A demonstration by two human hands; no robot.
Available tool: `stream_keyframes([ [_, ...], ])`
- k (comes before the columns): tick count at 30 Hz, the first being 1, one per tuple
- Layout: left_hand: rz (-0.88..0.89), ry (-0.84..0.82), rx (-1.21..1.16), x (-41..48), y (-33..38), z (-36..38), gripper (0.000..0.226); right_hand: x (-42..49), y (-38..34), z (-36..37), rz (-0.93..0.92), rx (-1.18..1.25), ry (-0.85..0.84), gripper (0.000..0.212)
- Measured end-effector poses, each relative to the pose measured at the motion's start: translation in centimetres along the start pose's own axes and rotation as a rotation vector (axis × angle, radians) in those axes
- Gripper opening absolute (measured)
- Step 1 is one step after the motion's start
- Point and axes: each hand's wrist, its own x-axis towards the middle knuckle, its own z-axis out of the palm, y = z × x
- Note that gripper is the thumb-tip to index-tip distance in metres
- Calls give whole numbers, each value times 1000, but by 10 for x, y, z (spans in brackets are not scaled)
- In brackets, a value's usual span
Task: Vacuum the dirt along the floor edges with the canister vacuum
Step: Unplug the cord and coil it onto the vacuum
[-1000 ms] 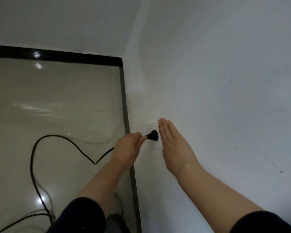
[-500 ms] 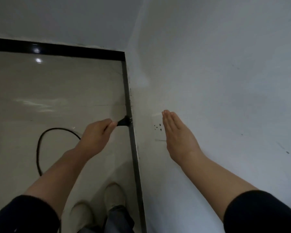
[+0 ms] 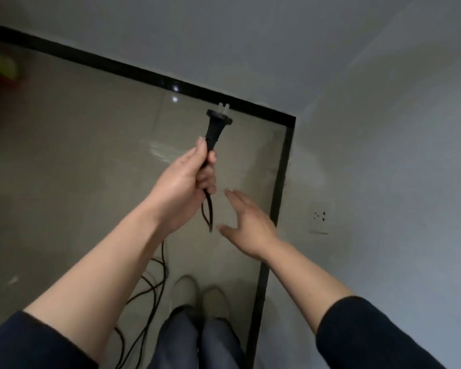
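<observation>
Head view: the left hand (image 3: 186, 179) is clenched round the neck of a black two-pin power plug (image 3: 214, 126), holding it upright with the pale prongs pointing up and away. It sits well apart from the white wall socket (image 3: 319, 218) low on the grey wall to the right, so the plug is out of the wall. Its thin black cord (image 3: 155, 283) doubles below the fist, then trails down in loose loops on the glossy beige tiled floor (image 3: 77, 161) beside the person's pale shoes (image 3: 197, 294). The right hand (image 3: 248, 222) is released, fingers spread, just beside the hanging cord. It seems ready to catch and gather the slack. A black skirting strip (image 3: 277, 187) marks the floor edge. The canister vacuum itself is not in sight; only its lead shows
</observation>
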Motion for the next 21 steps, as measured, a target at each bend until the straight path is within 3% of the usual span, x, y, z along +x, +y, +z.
stream_keyframes([
  [3, 11, -27, -129, -49, 38, -2, 39, 8, -42, 24, -130, 189, -28, 70],
  [8, 153, 144, -370, -130, 85, -51, 40, -20, -80, 61, -65, 99, -477, 21],
  [10, 207, 264, -372, -159, 99, -84, 41, -36, -82, 78, -59, 31, -510, 41],
  [12, 223, 422, -244, -186, 105, -121, 42, -47, -76, 90, -53, -107, -458, 55],
  [16, 172, 772, 351, -245, 82, -203, 40, -51, -72, 97, 59, -125, -190, 55],
  [19, 59, 872, 593, -275, 27, -246, 40, -51, -106, 109, 193, 288, -9, 44],
  [21, 0, 878, 657, -285, -17, -255, 41, -59, -142, 124, 238, 673, -2, 41],
])
